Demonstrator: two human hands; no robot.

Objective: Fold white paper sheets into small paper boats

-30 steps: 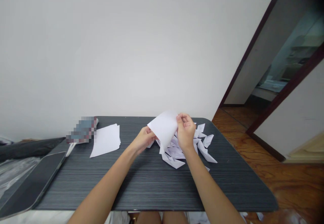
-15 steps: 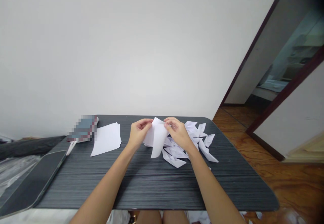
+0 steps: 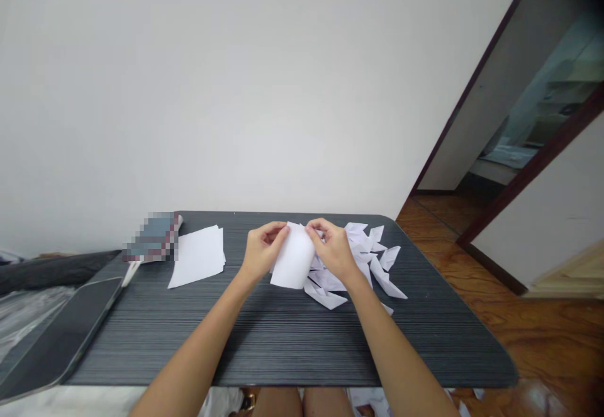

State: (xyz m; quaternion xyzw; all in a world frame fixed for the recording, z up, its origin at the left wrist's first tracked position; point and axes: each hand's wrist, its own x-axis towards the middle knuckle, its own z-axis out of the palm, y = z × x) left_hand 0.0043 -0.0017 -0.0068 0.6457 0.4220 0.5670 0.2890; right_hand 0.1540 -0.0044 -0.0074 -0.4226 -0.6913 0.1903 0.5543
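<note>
A white sheet of paper (image 3: 292,260) hangs folded over between both my hands above the dark table (image 3: 283,335). My left hand (image 3: 262,250) pinches its upper left corner. My right hand (image 3: 333,247) pinches the upper right corner, fingers closed on the sheet. Behind and to the right of the sheet lies a heap of several folded white paper pieces (image 3: 368,266), partly hidden by my right hand.
A stack of flat white sheets (image 3: 198,256) lies at the table's back left, next to a blurred-out object (image 3: 151,238). A dark laptop or tablet (image 3: 61,335) sits off the left edge. Wooden floor and a doorway (image 3: 519,153) are to the right.
The sheet was held up higher and open; both hands have brought its top corners together and lowered it towards the table, so it now hangs folded in front of the paper heap.
</note>
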